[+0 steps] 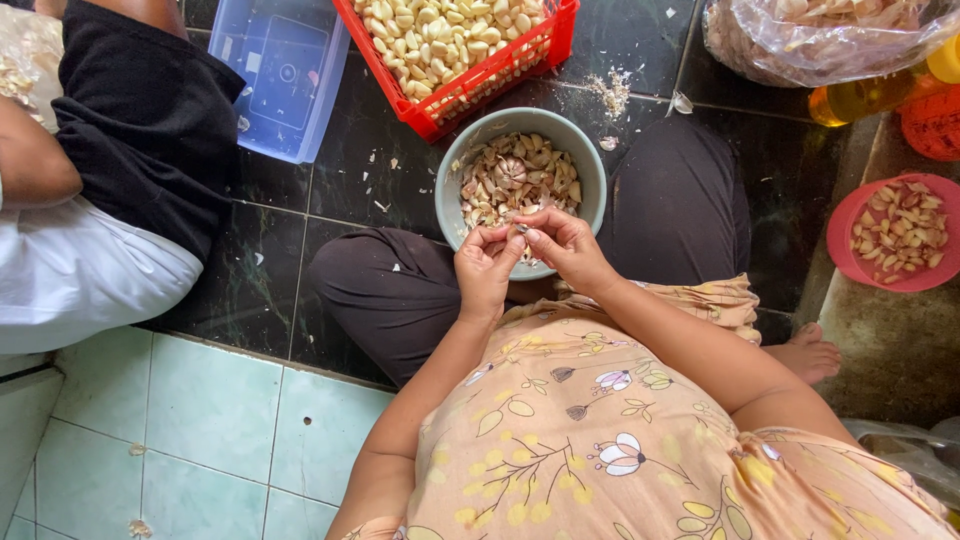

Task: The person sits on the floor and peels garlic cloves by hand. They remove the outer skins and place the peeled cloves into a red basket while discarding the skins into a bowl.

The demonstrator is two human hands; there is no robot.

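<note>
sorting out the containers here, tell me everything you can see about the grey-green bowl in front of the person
The grey-green bowl is round and deep with a smooth, thick rim; it looks like plastic. It stands upright on the dark tiled floor, between the person's knees, just below the red basket. It is filled with unpeeled garlic cloves and papery skins. The left hand and right hand meet over its near rim, pinching a clove, and hide that edge.
</note>
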